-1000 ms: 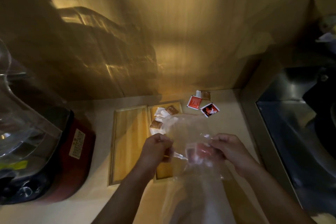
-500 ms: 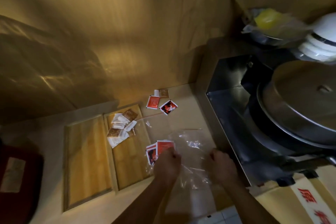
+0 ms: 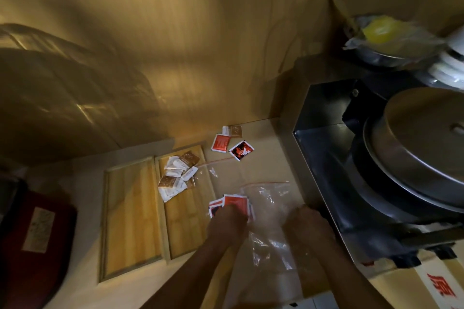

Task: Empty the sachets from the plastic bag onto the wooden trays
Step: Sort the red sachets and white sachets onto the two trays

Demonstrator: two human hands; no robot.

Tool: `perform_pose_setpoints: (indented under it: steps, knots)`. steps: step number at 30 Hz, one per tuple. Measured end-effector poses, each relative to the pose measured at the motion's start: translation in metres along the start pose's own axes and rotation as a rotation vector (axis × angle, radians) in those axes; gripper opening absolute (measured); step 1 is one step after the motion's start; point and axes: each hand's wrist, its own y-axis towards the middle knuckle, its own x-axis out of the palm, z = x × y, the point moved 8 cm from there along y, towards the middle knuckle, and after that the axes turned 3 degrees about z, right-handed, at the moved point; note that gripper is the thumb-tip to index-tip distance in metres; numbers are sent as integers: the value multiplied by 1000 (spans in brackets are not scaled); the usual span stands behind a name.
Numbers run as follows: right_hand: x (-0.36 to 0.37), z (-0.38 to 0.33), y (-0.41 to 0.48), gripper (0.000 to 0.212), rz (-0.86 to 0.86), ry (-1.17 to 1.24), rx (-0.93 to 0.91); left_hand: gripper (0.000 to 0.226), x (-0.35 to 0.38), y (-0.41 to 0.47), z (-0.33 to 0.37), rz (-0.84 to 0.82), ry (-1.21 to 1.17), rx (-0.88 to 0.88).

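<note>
Red sachets (image 3: 234, 204) gripped by left hand (image 3: 227, 224), untrayed; right hand (image 3: 305, 227) clutches plastic bag (image 3: 270, 198); one wooden tray (image 3: 187, 231) holds white sachets (image 3: 173, 184).

Crumpled clear plastic bag (image 3: 272, 195) lies at three o'clock of the sachet-strewn wooden tray (image 3: 187, 228); red sachets (image 3: 234, 202) bunch at its nine o'clock edge.

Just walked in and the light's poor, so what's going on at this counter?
A person is emptying a clear plastic bag of sachets. The left hand grips a stack of red sachets at the right edge of the right wooden tray, while the right hand holds the bag on the counter. White and brown sachets already lie on that tray; the left wooden tray has none. A few loose sachets lie by the wall.
</note>
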Motion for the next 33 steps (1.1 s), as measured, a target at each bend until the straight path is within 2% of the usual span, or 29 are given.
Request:
perform_pose_setpoints:
  steps: [3,6,10,13,17,20,22,23,24,26,30,33]
  knots:
    - [-25,-23,3,28,62,-8,-61,27,-24,7,-14,116,-44,-113]
    - [-35,-59,12,22,84,17,-165,25,-42,16,-25,211,-34,-151]
    - [-17,-107,29,21,-4,148,-271,26,-59,28,-39,247,7,-196]
    - [3,-132,43,22,-50,273,-284,32,-66,34,-50,256,16,-249]
    - [32,-145,64,33,-134,285,-182,34,-70,33,-73,357,-426,-409]
    - [48,-141,74,40,-212,430,-64,32,-57,35,-72,254,-667,-435]
    - [51,-141,75,24,-262,612,-40,7,-55,36,-68,207,-749,-420]
    - [51,-140,73,13,-284,675,-39,12,-54,37,-68,191,-779,-424]
    - [50,-139,71,11,-312,727,-36,22,-51,37,-69,168,-821,-440]
    - [48,-138,66,10,-382,840,-34,23,-47,37,-69,102,-903,-467]
    - [29,-138,55,11,-426,954,-109,9,-54,31,-59,39,-970,-436]
    - [13,-144,45,11,-464,1027,-235,11,-70,23,-50,30,-971,-345]
